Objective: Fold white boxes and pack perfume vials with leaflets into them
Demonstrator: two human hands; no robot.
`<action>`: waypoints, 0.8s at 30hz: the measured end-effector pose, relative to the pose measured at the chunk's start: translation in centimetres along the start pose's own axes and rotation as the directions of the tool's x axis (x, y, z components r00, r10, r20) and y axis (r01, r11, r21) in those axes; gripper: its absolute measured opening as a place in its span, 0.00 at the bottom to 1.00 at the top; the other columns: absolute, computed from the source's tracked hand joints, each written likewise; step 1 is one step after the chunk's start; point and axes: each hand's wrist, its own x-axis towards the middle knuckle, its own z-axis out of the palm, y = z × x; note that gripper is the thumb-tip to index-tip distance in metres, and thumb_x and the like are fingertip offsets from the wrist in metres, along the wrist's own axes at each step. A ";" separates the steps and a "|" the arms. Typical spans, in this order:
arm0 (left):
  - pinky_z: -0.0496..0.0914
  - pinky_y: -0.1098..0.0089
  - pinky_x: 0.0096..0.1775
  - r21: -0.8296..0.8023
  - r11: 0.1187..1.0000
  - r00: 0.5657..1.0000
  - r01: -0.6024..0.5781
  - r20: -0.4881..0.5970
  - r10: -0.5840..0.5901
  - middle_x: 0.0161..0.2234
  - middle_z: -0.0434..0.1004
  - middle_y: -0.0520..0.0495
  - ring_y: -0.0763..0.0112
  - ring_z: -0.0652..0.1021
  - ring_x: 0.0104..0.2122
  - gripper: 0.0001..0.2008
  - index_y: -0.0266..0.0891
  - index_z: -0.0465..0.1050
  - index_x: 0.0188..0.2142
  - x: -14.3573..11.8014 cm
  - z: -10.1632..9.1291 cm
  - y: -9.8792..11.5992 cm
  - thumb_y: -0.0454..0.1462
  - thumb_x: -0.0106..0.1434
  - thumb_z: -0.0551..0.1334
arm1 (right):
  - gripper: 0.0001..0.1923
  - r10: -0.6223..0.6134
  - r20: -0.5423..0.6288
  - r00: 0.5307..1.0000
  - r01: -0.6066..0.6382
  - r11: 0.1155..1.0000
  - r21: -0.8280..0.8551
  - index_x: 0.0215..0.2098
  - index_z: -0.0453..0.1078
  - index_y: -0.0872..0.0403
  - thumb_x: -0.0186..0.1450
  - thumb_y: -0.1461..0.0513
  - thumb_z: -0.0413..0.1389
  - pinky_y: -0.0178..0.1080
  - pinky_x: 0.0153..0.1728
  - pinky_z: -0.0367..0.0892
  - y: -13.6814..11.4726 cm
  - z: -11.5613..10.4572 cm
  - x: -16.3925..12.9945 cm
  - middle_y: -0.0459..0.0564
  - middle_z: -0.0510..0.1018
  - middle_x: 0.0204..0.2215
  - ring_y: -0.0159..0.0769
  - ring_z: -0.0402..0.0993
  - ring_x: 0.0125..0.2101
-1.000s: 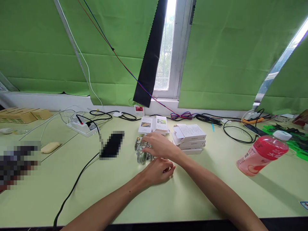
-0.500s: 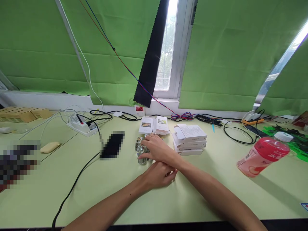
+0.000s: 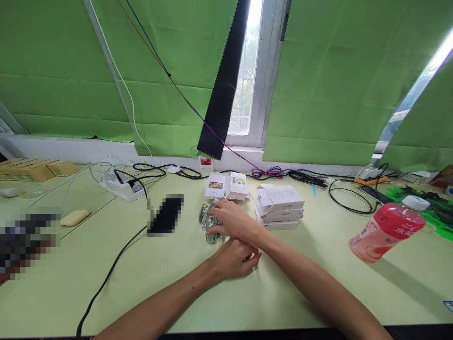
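- The right hand [image 3: 235, 222] is laid over a cluster of small clear glass bottles [image 3: 209, 224] at the table [image 3: 318, 283] centre, its fingers curled on them.
- The left hand [image 3: 235, 259] is loosely closed just at 6 o'clock of the right; whether anything is held cannot be told.
- The step is judged to be picking one bottle; a firm pinch is called for.
- White boxes [image 3: 279, 205] lie at 3 o'clock; their print is unreadable.
- On the pink drink bottle [image 3: 387, 229] a character like "水" is seen.

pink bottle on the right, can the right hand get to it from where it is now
Probably yes. The right hand rests on the small glass jars, and the table between it and the pink bottle looks bare; only the stacked white boxes sit nearby, further back.
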 end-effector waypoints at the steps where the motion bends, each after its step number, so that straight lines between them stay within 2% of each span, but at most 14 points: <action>1: 0.59 0.68 0.27 0.002 1.000 1.000 -0.001 -0.003 0.001 0.24 0.79 0.49 0.70 0.74 0.23 0.10 0.37 0.76 0.24 0.0 0.0 0.0 0.29 0.61 0.59 | 0.25 0.001 0.000 1.000 -0.001 1.000 0.000 0.48 0.75 0.57 0.63 0.47 0.64 0.44 0.46 0.65 -0.1 0.0 0.0 0.57 0.77 0.42 0.48 0.72 0.47; 4: 0.59 0.68 0.28 0.008 1.000 1.000 -0.006 0.017 0.006 0.22 0.77 0.50 0.71 0.73 0.22 0.11 0.38 0.73 0.23 -0.1 0.0 0.1 0.29 0.61 0.59 | 0.25 0.010 0.000 1.000 -0.010 1.000 0.025 0.48 0.75 0.57 0.66 0.46 0.61 0.44 0.47 0.65 -0.4 -0.6 0.1 0.58 0.78 0.42 0.48 0.72 0.47; 6: 0.56 0.68 0.26 0.006 1.000 0.999 -0.003 0.043 0.003 0.19 0.72 0.52 0.74 0.68 0.19 0.13 0.38 0.68 0.21 0.0 -0.2 0.2 0.30 0.62 0.58 | 0.24 0.033 0.007 0.999 -0.033 0.998 0.062 0.49 0.75 0.57 0.69 0.46 0.58 0.44 0.46 0.65 -0.5 -1.5 0.0 0.58 0.79 0.42 0.47 0.73 0.47; 10: 0.48 0.68 0.23 -0.014 1.000 0.999 -0.004 0.037 0.005 0.15 0.60 0.55 0.77 0.56 0.17 0.19 0.38 0.56 0.19 0.1 -0.5 0.5 0.33 0.66 0.56 | 0.18 0.125 -0.025 0.992 -0.123 0.990 0.074 0.52 0.74 0.57 0.73 0.52 0.55 0.41 0.45 0.65 -0.5 -4.1 -0.4 0.58 0.79 0.45 0.44 0.74 0.47; 15: 0.46 0.68 0.23 -0.037 0.999 0.999 -0.019 0.043 0.021 0.16 0.54 0.56 0.77 0.52 0.17 0.20 0.38 0.50 0.20 0.1 -0.6 0.6 0.34 0.68 0.55 | 0.13 0.246 -0.116 0.962 -0.249 0.968 -0.014 0.51 0.74 0.56 0.75 0.60 0.51 0.40 0.44 0.66 0.2 -7.2 -0.1 0.56 0.80 0.45 0.43 0.76 0.46; 17: 0.46 0.68 0.23 -0.039 0.999 0.999 -0.018 0.039 0.020 0.16 0.54 0.56 0.77 0.53 0.17 0.20 0.39 0.50 0.20 0.1 -0.5 0.6 0.34 0.68 0.55 | 0.13 0.289 -0.070 0.955 -0.296 0.948 -0.116 0.50 0.73 0.55 0.75 0.63 0.48 0.40 0.43 0.67 0.8 -7.9 0.6 0.57 0.80 0.46 0.44 0.77 0.46; 19: 0.47 0.67 0.23 -0.037 0.999 0.999 -0.023 0.023 0.023 0.16 0.55 0.56 0.77 0.53 0.17 0.19 0.39 0.51 0.20 0.2 -0.4 0.5 0.33 0.68 0.55 | 0.12 0.358 0.041 0.933 -0.339 0.910 -0.238 0.50 0.74 0.55 0.73 0.65 0.50 0.41 0.43 0.69 1.5 -8.2 1.4 0.60 0.80 0.48 0.47 0.78 0.49; 22: 0.48 0.67 0.24 -0.032 0.999 0.999 -0.038 -0.003 0.038 0.16 0.58 0.55 0.77 0.56 0.18 0.18 0.39 0.53 0.20 0.2 -0.3 0.4 0.33 0.67 0.55 | 0.11 0.422 0.116 0.899 -0.380 0.884 -0.272 0.46 0.76 0.59 0.68 0.69 0.55 0.43 0.41 0.71 2.8 -7.7 2.3 0.67 0.80 0.47 0.52 0.81 0.46; 24: 0.50 0.67 0.24 -0.036 0.998 0.999 -0.051 -0.004 0.051 0.16 0.60 0.55 0.77 0.57 0.18 0.18 0.39 0.55 0.20 0.2 -0.3 0.4 0.32 0.66 0.55 | 0.12 0.437 0.151 0.887 -0.387 0.880 -0.276 0.47 0.76 0.58 0.65 0.69 0.58 0.44 0.42 0.73 3.5 -6.9 2.7 0.67 0.80 0.46 0.52 0.81 0.47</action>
